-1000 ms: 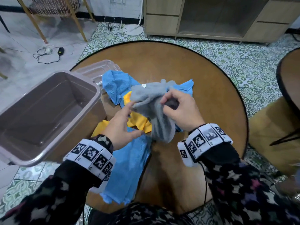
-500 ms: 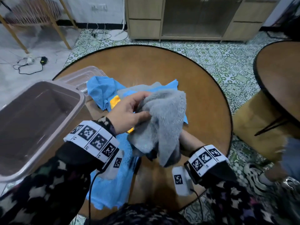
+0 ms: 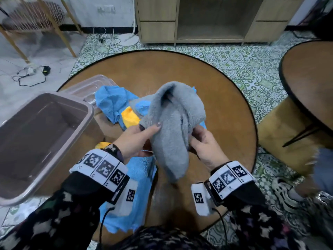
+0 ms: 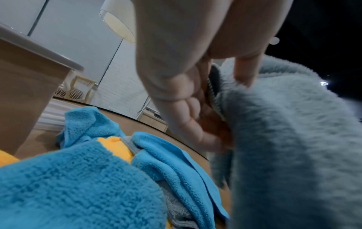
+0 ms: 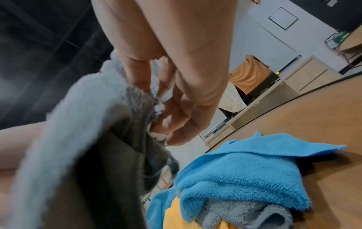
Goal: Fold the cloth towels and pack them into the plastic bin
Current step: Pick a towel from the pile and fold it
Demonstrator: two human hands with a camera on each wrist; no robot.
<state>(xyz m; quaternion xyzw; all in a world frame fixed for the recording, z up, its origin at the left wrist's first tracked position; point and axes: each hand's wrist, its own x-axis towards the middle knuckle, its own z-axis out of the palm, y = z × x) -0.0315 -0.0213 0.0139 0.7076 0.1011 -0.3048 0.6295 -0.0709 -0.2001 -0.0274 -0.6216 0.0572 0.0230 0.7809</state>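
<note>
I hold a fluffy grey towel (image 3: 173, 127) bunched up above the round wooden table (image 3: 225, 109). My left hand (image 3: 142, 136) pinches its left edge between thumb and fingers; the left wrist view shows the curled fingers (image 4: 188, 111) under the grey towel (image 4: 293, 139). My right hand (image 3: 201, 143) grips the towel's right side, its fingers (image 5: 176, 117) curled into the grey towel (image 5: 78, 139). Below lies a heap of blue towels (image 3: 111, 103) with a yellow towel (image 3: 129, 118) among them. The brown plastic bin (image 3: 32, 159) stands open at the left.
The bin's clear lid (image 3: 90, 87) lies behind the bin on the table. One blue towel (image 3: 133, 210) hangs over the near table edge. A second round table (image 3: 310, 83) and a tan stool (image 3: 281, 134) stand at the right. A wooden cabinet (image 3: 207, 18) is beyond.
The grey towel has been lifted clear of the heap and turned over. My right hand went from its top to under it, then to its right side; my left hand now pinches the left edge.
</note>
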